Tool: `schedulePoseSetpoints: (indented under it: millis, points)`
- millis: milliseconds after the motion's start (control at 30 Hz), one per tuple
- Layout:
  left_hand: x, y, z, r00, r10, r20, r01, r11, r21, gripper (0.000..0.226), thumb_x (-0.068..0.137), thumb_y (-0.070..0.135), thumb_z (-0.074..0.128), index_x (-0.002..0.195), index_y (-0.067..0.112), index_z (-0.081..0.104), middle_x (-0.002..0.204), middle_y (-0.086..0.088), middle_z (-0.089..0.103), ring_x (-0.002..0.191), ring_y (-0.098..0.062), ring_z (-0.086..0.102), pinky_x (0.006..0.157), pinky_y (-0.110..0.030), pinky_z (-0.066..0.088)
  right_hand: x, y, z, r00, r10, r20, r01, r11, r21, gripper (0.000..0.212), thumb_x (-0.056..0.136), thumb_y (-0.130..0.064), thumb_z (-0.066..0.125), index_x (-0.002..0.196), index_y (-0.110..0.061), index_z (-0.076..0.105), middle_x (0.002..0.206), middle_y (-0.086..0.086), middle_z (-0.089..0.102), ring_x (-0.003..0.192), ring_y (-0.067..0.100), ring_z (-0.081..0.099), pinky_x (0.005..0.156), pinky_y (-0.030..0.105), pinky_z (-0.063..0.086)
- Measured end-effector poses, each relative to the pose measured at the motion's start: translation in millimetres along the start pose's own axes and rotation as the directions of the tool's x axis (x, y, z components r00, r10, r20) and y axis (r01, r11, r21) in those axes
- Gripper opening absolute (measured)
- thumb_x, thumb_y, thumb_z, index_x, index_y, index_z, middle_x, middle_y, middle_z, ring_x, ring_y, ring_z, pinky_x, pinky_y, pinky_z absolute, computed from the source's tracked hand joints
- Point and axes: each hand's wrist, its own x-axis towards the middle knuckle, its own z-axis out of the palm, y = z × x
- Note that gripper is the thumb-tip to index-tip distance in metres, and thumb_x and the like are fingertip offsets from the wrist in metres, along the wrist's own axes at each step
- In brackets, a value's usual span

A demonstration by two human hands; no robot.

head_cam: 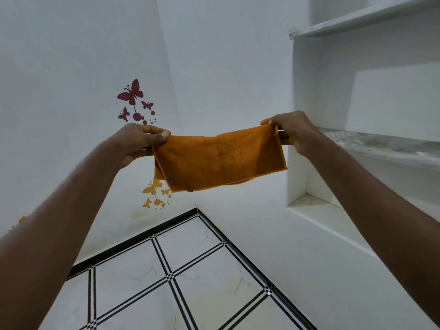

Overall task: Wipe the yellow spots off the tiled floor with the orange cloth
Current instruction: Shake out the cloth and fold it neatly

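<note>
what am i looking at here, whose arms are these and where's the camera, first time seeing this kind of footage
There is no machine here. A person wears one wide-angle camera on the head, so you see their own two arms reaching out in front. The left hand and the right hand each pinch an upper corner of the orange cloth, holding it stretched out in the air, folded double. Below is the tiled floor, white with black lines; no yellow spots show on the part in view. Butterfly stickers decorate the wall, and white built-in shelves stand at right.

Head view: forward, slightly down; near both hands, room corner beyond.
</note>
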Motion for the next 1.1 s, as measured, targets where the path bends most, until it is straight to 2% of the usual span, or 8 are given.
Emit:
schedulePoseSetpoints:
  millis: [200,267,367,500,700,833,967,1100]
  points:
    - [1.3,9.3,-11.0,0.998,0.034,0.053,-0.043,0.983,0.176,0.038,0.085,0.018,0.073,0.121,0.008,0.067,0.113,-0.009,0.064,0.1,-0.024,0.063,0.085,-0.037,0.054,-0.1,-4.1,-17.2,0.992,-0.089,0.089,0.101,0.985,-0.14,0.02,0.094,-0.014,0.07,0.112,-0.006,0.074,0.106,0.01,0.072,0.093,0.023,0.072,0.071,0.025,0.058]
    - [2.9,12.0,-10.9,0.997,0.068,0.027,-0.072,0.973,0.219,0.031,0.086,0.019,0.073,0.116,0.01,0.069,0.108,-0.007,0.064,0.094,-0.021,0.063,0.077,-0.031,0.055,-4.3,-6.1,-16.2,0.99,-0.104,0.098,0.122,0.972,-0.201,0.014,0.092,-0.015,0.074,0.102,-0.007,0.073,0.099,0.009,0.071,0.086,0.019,0.07,0.066,0.021,0.057]
    - [4.2,16.7,-13.7,0.997,0.079,-0.015,-0.073,0.963,0.259,0.022,0.086,0.02,0.074,0.107,0.016,0.072,0.101,-0.002,0.062,0.086,-0.018,0.061,0.063,-0.024,0.053,-15.4,-14.2,-11.4,0.986,-0.159,0.057,0.168,0.943,-0.287,0.014,0.09,-0.017,0.076,0.081,-0.017,0.065,0.084,0.002,0.066,0.072,0.011,0.066,0.051,0.013,0.05]
    - [10.0,21.6,-23.9,0.996,0.029,-0.08,-0.012,0.978,0.208,0.02,0.084,0.018,0.076,0.104,0.013,0.074,0.095,-0.003,0.063,0.08,-0.018,0.061,0.063,-0.026,0.054,-23.4,-22.7,2.1,0.974,-0.204,-0.096,0.176,0.955,-0.238,0.018,0.09,-0.024,0.076,0.095,-0.009,0.069,0.082,0.004,0.067,0.068,0.015,0.068,0.053,0.017,0.053]
    - [15.9,23.8,-50.3,0.998,-0.004,-0.064,0.014,0.986,0.164,0.019,0.089,0.015,0.07,0.108,0.01,0.073,0.104,-0.012,0.065,0.086,-0.021,0.059,0.072,-0.029,0.054,-35.3,-37.2,25.0,0.996,0.054,-0.064,-0.055,0.998,-0.023,0.033,0.087,-0.009,0.076,0.118,-0.001,0.068,0.107,0.014,0.07,0.075,0.017,0.068,0.053,0.02,0.051]
    - [14.9,20.4,-68.5,0.995,0.085,-0.049,-0.074,0.977,0.2,0.015,0.091,0.015,0.068,0.104,0.013,0.075,0.107,-0.01,0.065,0.087,-0.019,0.06,0.069,-0.027,0.054,-47.6,-44.8,33.8,0.996,0.08,-0.026,-0.081,0.995,-0.055,0.027,0.091,-0.003,0.07,0.118,0.0,0.069,0.111,0.014,0.069,0.078,0.017,0.065,0.055,0.02,0.051]
    - [15.5,15.4,-83.6,0.97,0.242,-0.018,-0.226,0.929,0.294,0.018,0.091,0.013,0.069,0.107,0.009,0.076,0.109,-0.011,0.07,0.095,-0.021,0.065,0.076,-0.03,0.056,-63.6,-53.3,39.5,0.991,-0.085,-0.099,0.063,0.976,-0.208,0.008,0.087,-0.005,0.077,0.093,-0.006,0.072,0.093,0.012,0.071,0.076,0.019,0.071,0.048,0.016,0.053]
    - [13.7,11.9,-95.3,0.944,0.331,0.007,-0.307,0.867,0.393,0.02,0.089,0.007,0.07,0.108,0.006,0.076,0.104,-0.012,0.072,0.099,-0.026,0.067,0.092,-0.041,0.057,-74.6,-61.8,45.2,0.919,-0.377,-0.117,0.273,0.821,-0.501,0.014,0.083,-0.012,0.082,0.096,-0.008,0.077,0.09,0.009,0.074,0.08,0.022,0.072,0.069,0.028,0.06]
